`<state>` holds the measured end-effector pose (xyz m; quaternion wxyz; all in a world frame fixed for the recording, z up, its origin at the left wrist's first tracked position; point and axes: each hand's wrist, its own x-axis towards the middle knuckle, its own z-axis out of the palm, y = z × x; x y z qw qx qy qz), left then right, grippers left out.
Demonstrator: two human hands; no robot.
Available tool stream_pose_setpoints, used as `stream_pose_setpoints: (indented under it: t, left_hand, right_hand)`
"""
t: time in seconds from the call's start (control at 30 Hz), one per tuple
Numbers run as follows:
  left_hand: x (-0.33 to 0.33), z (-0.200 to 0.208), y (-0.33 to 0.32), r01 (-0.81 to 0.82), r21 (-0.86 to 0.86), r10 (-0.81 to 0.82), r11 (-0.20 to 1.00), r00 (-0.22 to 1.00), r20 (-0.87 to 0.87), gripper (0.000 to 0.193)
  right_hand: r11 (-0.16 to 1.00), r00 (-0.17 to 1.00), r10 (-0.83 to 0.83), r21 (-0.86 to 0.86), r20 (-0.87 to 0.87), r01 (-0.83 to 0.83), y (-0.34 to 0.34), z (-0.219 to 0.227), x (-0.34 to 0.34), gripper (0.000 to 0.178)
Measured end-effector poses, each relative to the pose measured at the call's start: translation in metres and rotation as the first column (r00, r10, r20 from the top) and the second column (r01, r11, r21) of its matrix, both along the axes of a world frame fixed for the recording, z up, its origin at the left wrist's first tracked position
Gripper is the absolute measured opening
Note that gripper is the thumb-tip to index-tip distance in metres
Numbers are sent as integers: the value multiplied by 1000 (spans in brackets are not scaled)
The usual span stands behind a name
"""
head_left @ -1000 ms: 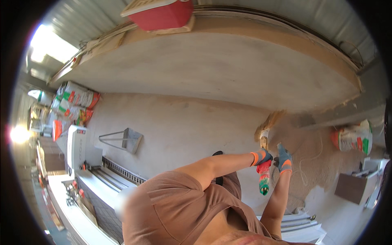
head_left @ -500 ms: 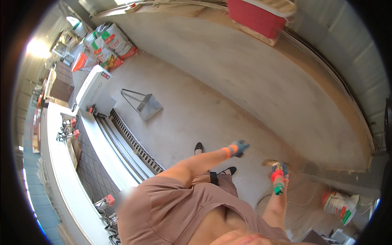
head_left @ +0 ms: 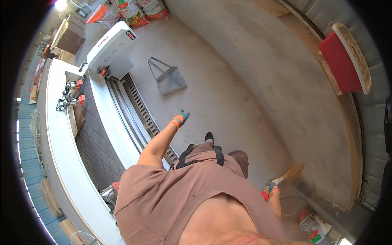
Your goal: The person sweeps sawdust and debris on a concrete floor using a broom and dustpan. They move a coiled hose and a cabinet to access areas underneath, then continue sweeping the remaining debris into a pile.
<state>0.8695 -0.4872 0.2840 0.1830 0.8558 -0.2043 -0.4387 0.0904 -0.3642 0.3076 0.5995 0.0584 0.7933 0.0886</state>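
Observation:
My right hand (head_left: 272, 189), in a grey and orange glove, is closed around the handle of a hand broom (head_left: 292, 171). Its straw bristles point away to the right, close to the base of the low wall, and a bit of red handle shows below my hand. My left hand (head_left: 182, 117), gloved alike, reaches out over the floor with its fingers apart and nothing in them. Ahead of it a grey metal dustpan (head_left: 172, 80) with a long frame handle lies on the floor.
Along the left runs a long white machine (head_left: 110, 143) with a slotted rail. A low plastered wall (head_left: 257, 61) curves along the right, with a red tub (head_left: 341, 63) on its ledge. Filled sacks (head_left: 132, 14) stand far off; another sack (head_left: 314, 226) lies at lower right.
My left hand has swung left and forward, away from my body. The broom's bristles now point right instead of left. The whole view has shifted as I moved.

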Motion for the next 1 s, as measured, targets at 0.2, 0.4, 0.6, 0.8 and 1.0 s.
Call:
stream_pose_setpoints:
  t: [0.2, 0.4, 0.6, 0.8, 1.0]
  left_hand:
    - [100, 35, -113, 249, -20, -228, 968, 913, 337, 72]
    - [193, 60, -204, 211, -290, -117, 933, 944, 309, 66]
    - [336, 36, -234, -58, -342, 167, 938, 939, 300, 52]
    - [406, -12, -246, -313, -98, 315, 945, 949, 12, 57]
    - [442, -12, -283, -416, 46, 412, 908, 869, -274, 68]
  right_hand:
    - [969, 968, 246, 22, -58, -245, -31, 5, 60, 35]
    - [920, 960, -265, -275, 88, 279, -164, -48, 114, 39]
    - [936, 927, -12, -321, 375, 141, -338, -93, 216, 35]
    - [822, 871, 488, -308, -51, -478, -388, 5, 323, 43]
    - [814, 780, 549, -20, -300, -580, -408, 117, 429, 59]
